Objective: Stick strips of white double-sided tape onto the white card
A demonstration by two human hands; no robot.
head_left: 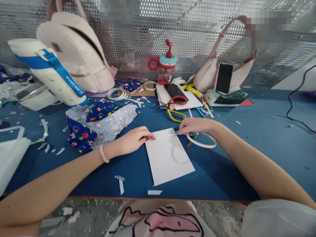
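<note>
Card (168, 154), one. My left hand (130, 140): fingertips spread on its far-left corner, seemingly steadying it. My right hand (196, 125), apart: pinching tape (201, 145) by its far-right corner, perhaps for tautness.

Illegible white lettering (74, 86) on blue strap (54, 63)

On the counter (271, 141), near the middle of its near edge, lies a sheet (168, 158), with fabric (117, 121) to its left and a ring of tape (201, 145) to its right. Scissors (168, 106) lie behind it. Along the far edge, left to right: a backpack (79, 59) behind a bottle (46, 77), a cup (166, 67), a handbag (204, 75).
</note>
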